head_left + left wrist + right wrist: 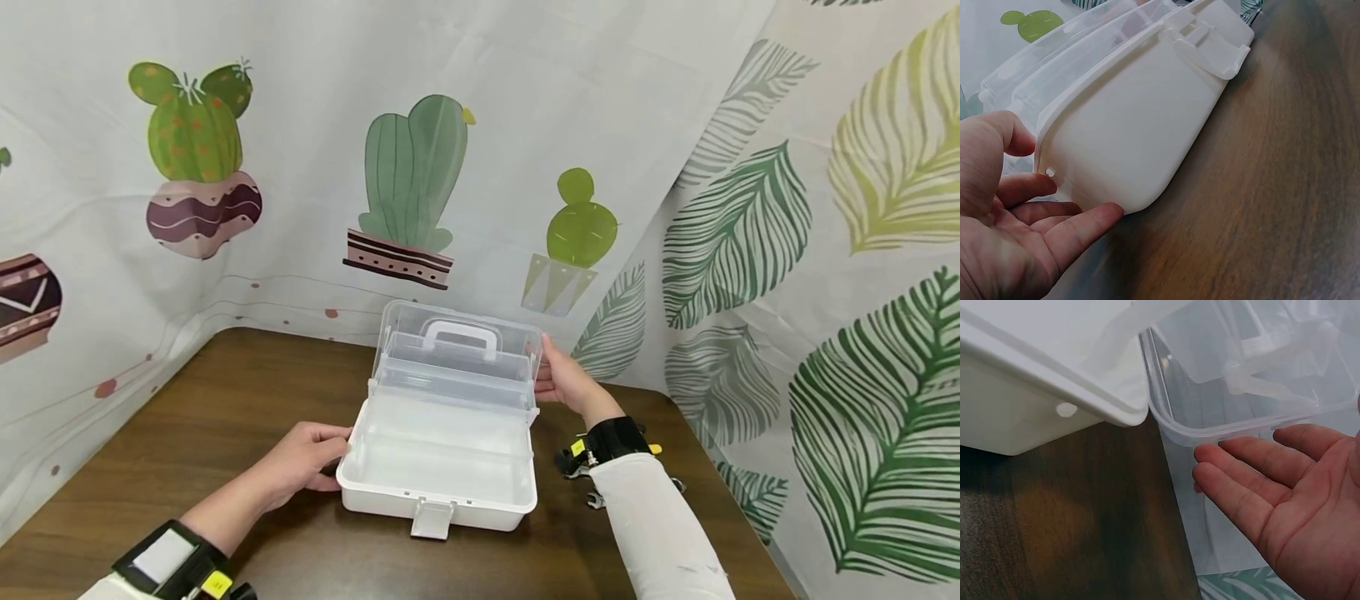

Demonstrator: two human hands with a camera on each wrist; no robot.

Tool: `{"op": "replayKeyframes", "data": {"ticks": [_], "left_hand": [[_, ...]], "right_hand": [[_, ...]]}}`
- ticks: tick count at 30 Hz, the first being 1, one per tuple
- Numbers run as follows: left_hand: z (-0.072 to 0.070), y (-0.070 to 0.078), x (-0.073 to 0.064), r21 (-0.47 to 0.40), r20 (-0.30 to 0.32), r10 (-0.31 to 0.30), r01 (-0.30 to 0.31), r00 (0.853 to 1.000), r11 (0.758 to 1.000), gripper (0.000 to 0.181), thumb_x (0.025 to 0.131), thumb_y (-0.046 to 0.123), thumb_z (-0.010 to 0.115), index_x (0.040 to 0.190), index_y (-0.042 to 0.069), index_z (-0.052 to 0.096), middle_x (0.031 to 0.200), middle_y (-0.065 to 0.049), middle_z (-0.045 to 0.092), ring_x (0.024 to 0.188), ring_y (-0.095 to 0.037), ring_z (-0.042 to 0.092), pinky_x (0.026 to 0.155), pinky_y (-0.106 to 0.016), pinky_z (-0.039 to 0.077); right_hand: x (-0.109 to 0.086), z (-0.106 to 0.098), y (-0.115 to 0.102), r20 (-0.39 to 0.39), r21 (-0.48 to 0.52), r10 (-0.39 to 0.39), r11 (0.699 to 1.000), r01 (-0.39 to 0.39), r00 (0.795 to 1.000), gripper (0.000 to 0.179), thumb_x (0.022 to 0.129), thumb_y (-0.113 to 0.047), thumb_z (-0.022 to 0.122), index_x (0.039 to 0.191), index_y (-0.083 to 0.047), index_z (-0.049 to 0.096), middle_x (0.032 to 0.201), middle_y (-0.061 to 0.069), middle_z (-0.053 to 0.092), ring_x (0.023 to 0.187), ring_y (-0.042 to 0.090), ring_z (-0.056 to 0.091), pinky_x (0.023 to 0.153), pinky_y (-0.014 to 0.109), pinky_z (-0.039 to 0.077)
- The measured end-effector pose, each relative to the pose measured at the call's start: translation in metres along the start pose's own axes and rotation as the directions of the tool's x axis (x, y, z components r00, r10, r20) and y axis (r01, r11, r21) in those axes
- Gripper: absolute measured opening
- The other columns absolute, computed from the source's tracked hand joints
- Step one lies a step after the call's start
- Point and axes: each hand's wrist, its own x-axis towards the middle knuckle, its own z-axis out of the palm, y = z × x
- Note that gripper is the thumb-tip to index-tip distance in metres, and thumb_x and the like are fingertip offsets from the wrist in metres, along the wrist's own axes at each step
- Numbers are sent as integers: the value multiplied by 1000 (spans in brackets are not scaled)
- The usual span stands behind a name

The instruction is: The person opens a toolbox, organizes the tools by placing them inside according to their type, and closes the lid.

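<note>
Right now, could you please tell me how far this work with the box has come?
Looks done: the box stands open, its clear lid raised and latch folded out. In hand: the left hand touches the box's side; the right hand is at the lid's edge. Perhaps left: packing the tools, which lie outside the box, then shutting the lid.

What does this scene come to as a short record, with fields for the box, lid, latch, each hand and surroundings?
Box: white base, open, on a wooden table
Lid: clear lid, raised at the back, with a white handle
Latch: latch swung out at the front
Left hand: left hand touching the base's left side
Right hand: right hand at the lid's right edge
Nearby: metal tools, partly hidden by the right arm
</note>
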Motion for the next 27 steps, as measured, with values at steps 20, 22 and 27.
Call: {"op": "replayKeyframes", "data": {"ticks": [20, 22, 27], "left_hand": [[-2, -2, -2, -17, 33, -18, 19, 999, 1000, 44, 96, 9, 54, 135, -10, 61, 142, -27, 59, 111, -23, 67, 81, -48, 63], [-2, -1, -2, -18, 34, -17, 18, 999, 1000, 45, 96, 9, 54, 136, -11, 60, 140, -26, 61, 110, -23, 67, 81, -48, 63], [-2, 1, -4, -22, 35, -19, 19, 999, 1000, 42, 94, 8, 56, 130, -10, 65, 143, -27, 58, 110, -23, 67, 80, -48, 63]], "right_hand": [[10, 8, 32, -49, -57, 20, 998, -23, 999, 62, 111, -47, 31, 140, 3, 56, 121, 22, 72, 94, 23, 73, 90, 47, 60], [11, 9, 35, -47, -42, 22, 999, -24, 999, 59, 111, -45, 36, 137, 2, 59, 113, 18, 75, 89, 24, 74, 89, 48, 60], [13, 12, 41, -39, -42, 41, 998, -43, 998, 54, 108, -41, 44, 129, 5, 64, 89, 9, 76, 77, 21, 74, 79, 44, 63]]}}
